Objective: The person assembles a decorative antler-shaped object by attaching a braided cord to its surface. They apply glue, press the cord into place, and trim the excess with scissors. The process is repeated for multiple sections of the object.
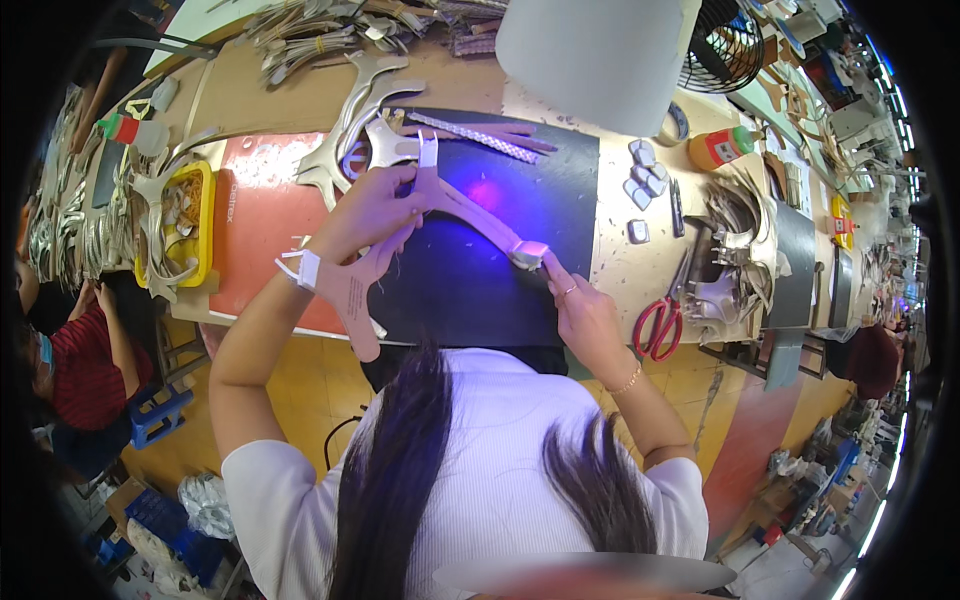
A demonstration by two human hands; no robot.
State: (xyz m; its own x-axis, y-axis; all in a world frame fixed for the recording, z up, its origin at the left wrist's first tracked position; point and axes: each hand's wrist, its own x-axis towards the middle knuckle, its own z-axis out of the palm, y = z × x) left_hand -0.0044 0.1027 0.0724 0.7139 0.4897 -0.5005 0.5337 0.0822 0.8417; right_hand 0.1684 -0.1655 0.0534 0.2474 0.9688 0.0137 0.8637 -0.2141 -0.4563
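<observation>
My left hand (375, 212) is closed on a pinkish tan shoe upper piece (352, 300), whose branched straps have small white tabs. From it a long strap (475, 215) slopes down to the right over the dark mat. At the strap's far end is a shiny silver buckle-like piece (528, 254). The fingers of my right hand (585, 318) pinch this end at its right edge. A purple-blue light falls on the mat (455, 300) beneath. Just beyond my left hand lie several pale metallic strap pieces (322, 168) and a braided strip (480, 137).
Red-handled scissors (658, 328) lie right of my right hand, near grey-white blocks (640, 190) and a pile of silver straps (730, 260). A yellow basket (207, 225) is at left. A large white lamp-like housing (600, 65) overhangs the far side. Another person (95, 350) sits at far left.
</observation>
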